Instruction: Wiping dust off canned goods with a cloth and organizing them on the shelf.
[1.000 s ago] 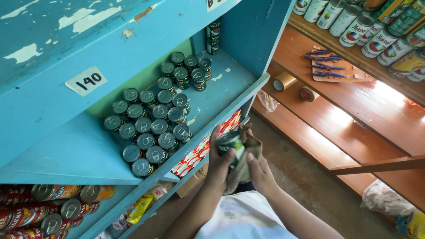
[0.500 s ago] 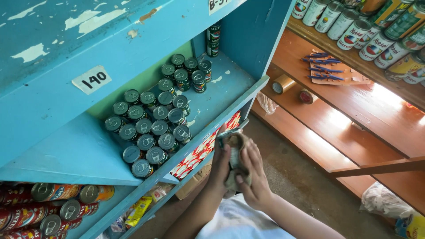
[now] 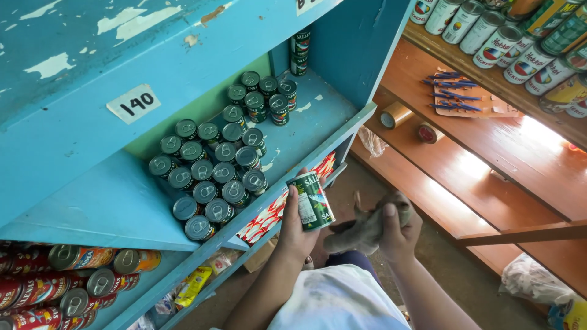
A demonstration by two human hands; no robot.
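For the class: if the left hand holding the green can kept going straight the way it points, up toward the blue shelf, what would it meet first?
Probably the front edge of the blue shelf, then the cluster of cans on it. The left hand holds the green can just below that edge; depth is unclear.

White paper tag [image 3: 133, 104] on blue shelf edge [image 3: 183, 73].

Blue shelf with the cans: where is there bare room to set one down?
On the blue shelf, bare board runs along the front edge right of the can cluster, up to the right wall. A second patch lies left of the cluster. The cluster is packed tight. The left hand holds a green can; the right hand holds a rag.
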